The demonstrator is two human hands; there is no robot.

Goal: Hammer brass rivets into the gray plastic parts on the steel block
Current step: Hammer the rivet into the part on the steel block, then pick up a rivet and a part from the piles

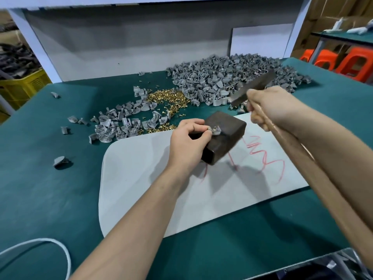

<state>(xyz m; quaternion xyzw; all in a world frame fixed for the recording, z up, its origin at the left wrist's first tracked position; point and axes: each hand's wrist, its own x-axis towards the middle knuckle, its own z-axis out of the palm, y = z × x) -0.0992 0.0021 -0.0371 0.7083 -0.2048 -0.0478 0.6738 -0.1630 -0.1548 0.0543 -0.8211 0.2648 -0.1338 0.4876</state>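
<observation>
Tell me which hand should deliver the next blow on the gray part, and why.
Right. The right hand grips the hammer by its wooden handle, head raised above the steel block. The left hand is busy pinching the gray plastic part on top of the block.

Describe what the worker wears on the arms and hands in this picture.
Nothing worn shows. The left hand and right hand are bare, with no gloves, rings or watch in view. The left forearm and right forearm are bare too; no sleeve enters the picture.
</observation>
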